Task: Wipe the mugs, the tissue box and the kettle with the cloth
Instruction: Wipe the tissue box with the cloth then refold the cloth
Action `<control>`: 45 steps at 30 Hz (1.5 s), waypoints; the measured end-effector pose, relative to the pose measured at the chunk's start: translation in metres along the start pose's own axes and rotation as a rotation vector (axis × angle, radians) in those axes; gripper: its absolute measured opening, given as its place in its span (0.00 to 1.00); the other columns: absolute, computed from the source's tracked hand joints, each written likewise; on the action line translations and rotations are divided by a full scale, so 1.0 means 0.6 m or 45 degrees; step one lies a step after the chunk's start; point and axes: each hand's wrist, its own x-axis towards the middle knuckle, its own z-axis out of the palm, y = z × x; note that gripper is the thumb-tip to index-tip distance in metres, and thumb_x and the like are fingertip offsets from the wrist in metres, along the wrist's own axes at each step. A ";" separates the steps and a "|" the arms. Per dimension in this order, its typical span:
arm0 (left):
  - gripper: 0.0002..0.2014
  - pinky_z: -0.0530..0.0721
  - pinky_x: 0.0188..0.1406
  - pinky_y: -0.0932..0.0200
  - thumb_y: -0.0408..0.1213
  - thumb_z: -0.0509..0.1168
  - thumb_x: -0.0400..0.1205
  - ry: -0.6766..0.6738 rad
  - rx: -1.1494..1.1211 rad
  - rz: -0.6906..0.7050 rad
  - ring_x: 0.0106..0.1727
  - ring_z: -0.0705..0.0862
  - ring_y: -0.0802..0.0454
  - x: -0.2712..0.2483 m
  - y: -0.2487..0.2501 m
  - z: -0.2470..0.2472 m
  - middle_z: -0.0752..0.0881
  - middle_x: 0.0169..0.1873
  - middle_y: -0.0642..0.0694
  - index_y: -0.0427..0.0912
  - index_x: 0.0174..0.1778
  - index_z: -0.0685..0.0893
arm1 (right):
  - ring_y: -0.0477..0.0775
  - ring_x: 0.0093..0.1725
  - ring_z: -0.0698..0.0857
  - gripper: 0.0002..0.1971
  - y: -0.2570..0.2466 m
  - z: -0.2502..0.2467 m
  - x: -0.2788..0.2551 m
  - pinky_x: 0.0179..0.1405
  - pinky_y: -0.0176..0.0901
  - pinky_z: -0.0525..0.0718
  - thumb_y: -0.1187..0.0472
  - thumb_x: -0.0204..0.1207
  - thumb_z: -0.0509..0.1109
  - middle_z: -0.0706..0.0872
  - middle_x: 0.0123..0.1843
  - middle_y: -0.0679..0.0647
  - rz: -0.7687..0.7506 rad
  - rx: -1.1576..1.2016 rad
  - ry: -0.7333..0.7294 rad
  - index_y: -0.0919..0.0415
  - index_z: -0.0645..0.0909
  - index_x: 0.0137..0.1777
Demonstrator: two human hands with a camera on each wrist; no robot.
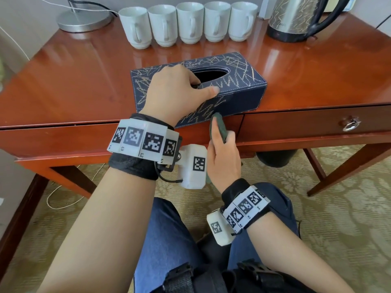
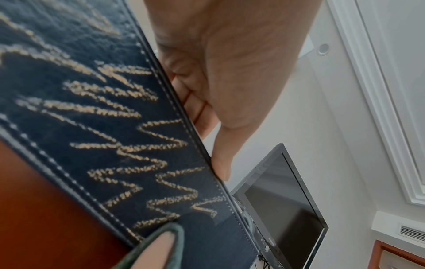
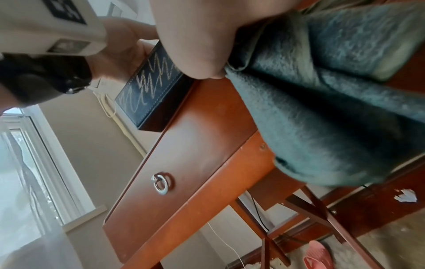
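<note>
Navy tissue box (image 1: 239, 89) at desk (image 1: 84, 81) edge | left hand (image 1: 169, 92) grips top | right hand (image 1: 224, 157) grips cloth (image 1: 220, 126)

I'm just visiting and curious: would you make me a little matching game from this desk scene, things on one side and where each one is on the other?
Things:
1. tissue box
2. cloth
3. mugs
4. kettle

Places:
A. back right corner of the desk
B. in a row along the back edge
C. held in the right hand
D. under the left hand, near the front edge

Pairs: 1-D, 2-C, 3-B, 4-A
</note>
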 end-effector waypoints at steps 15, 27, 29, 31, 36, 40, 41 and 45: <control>0.25 0.81 0.50 0.51 0.62 0.68 0.77 -0.013 0.004 -0.007 0.48 0.87 0.45 0.001 0.002 -0.004 0.90 0.43 0.38 0.40 0.44 0.90 | 0.59 0.32 0.75 0.29 -0.002 -0.019 0.030 0.31 0.48 0.80 0.59 0.79 0.52 0.73 0.47 0.62 -0.071 -0.020 0.092 0.48 0.56 0.81; 0.27 0.82 0.49 0.51 0.62 0.68 0.76 -0.002 0.000 -0.017 0.46 0.87 0.46 0.001 0.002 -0.005 0.90 0.42 0.39 0.38 0.48 0.91 | 0.59 0.32 0.75 0.29 -0.005 -0.025 0.030 0.31 0.49 0.81 0.60 0.79 0.52 0.73 0.47 0.62 -0.066 -0.072 0.072 0.49 0.54 0.81; 0.27 0.82 0.48 0.50 0.62 0.69 0.76 0.001 -0.003 -0.012 0.46 0.87 0.45 0.001 0.003 -0.004 0.90 0.40 0.38 0.37 0.47 0.91 | 0.61 0.33 0.76 0.31 -0.001 -0.031 0.043 0.33 0.50 0.80 0.64 0.79 0.57 0.74 0.49 0.64 -0.076 -0.083 0.116 0.49 0.55 0.80; 0.26 0.82 0.48 0.51 0.61 0.69 0.76 0.002 -0.008 -0.016 0.46 0.87 0.46 0.001 0.003 -0.005 0.90 0.40 0.39 0.38 0.47 0.91 | 0.62 0.34 0.76 0.31 0.005 -0.038 0.052 0.35 0.51 0.80 0.67 0.78 0.59 0.75 0.50 0.64 -0.063 -0.096 0.160 0.50 0.57 0.81; 0.24 0.80 0.47 0.55 0.62 0.69 0.76 -0.004 -0.004 -0.017 0.46 0.87 0.48 0.002 0.002 -0.005 0.91 0.40 0.42 0.42 0.48 0.92 | 0.59 0.31 0.74 0.30 0.013 -0.038 0.051 0.30 0.52 0.81 0.64 0.80 0.55 0.69 0.47 0.59 0.021 -0.082 0.199 0.50 0.55 0.82; 0.27 0.79 0.47 0.54 0.62 0.67 0.78 -0.005 0.025 0.008 0.46 0.87 0.45 0.004 -0.002 -0.001 0.90 0.41 0.39 0.38 0.48 0.91 | 0.57 0.30 0.73 0.31 0.010 -0.034 0.042 0.29 0.51 0.80 0.64 0.81 0.56 0.65 0.46 0.55 0.094 -0.041 0.174 0.52 0.54 0.84; 0.28 0.80 0.49 0.53 0.62 0.66 0.78 -0.016 0.030 0.022 0.46 0.86 0.44 0.004 -0.004 -0.002 0.90 0.42 0.38 0.37 0.49 0.90 | 0.57 0.30 0.73 0.31 0.009 -0.033 0.039 0.29 0.50 0.79 0.64 0.81 0.56 0.65 0.46 0.55 0.100 -0.026 0.167 0.52 0.54 0.84; 0.24 0.62 0.81 0.46 0.60 0.63 0.82 -0.032 -0.044 0.071 0.48 0.85 0.51 -0.004 -0.025 -0.014 0.90 0.45 0.44 0.42 0.55 0.90 | 0.55 0.30 0.73 0.33 0.008 -0.030 0.033 0.28 0.49 0.79 0.64 0.81 0.56 0.65 0.47 0.55 0.087 -0.006 0.142 0.47 0.48 0.84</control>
